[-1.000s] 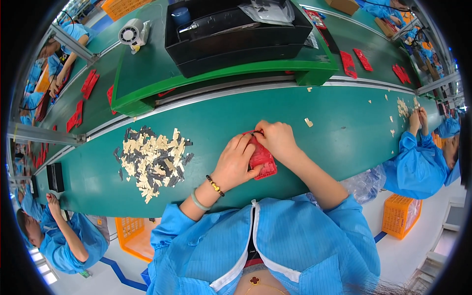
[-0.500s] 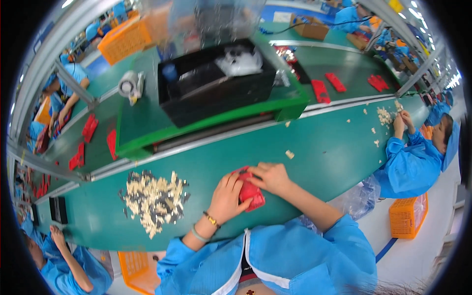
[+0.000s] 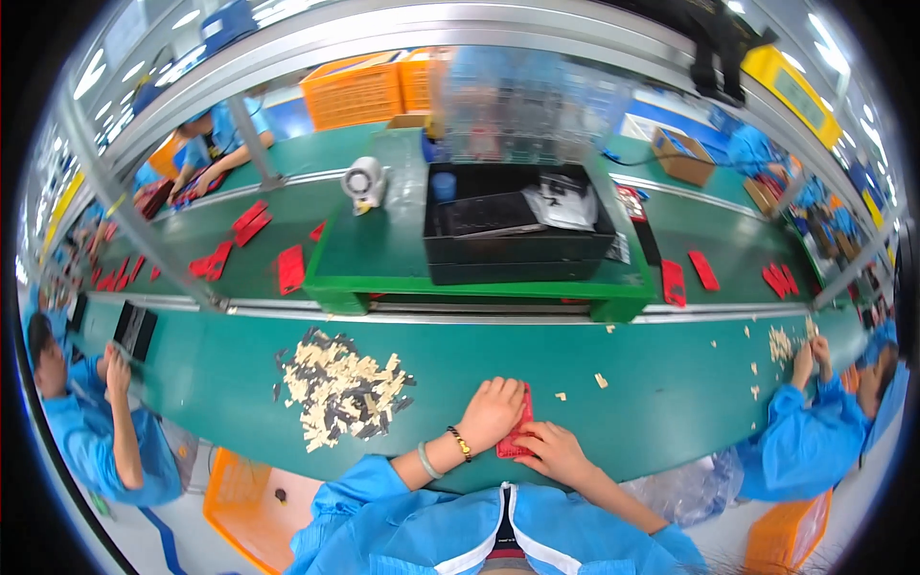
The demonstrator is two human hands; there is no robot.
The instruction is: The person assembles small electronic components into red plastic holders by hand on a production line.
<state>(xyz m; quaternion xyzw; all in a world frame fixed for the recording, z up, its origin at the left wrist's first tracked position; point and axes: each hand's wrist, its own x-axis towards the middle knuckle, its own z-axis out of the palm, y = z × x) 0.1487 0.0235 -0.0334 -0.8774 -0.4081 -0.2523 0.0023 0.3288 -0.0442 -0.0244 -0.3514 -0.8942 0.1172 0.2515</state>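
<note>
Green bench [image 3: 240,374]: both hands [image 3: 491,414] grip red part [image 3: 517,428].

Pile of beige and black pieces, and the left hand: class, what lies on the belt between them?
In the head view, only bare green belt lies between the pile of beige and black pieces and the left hand, which rests on the red part.

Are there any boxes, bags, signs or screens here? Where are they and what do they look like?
Cardboard box: brown, open, far side of the belt, upper right.
Plastic bag: clear and crumpled, lying in the black tray.
Yellow sign: long hanging board, top right.
Orange crates: meshed baskets, top centre.
Screens: none that I can tell.
</note>
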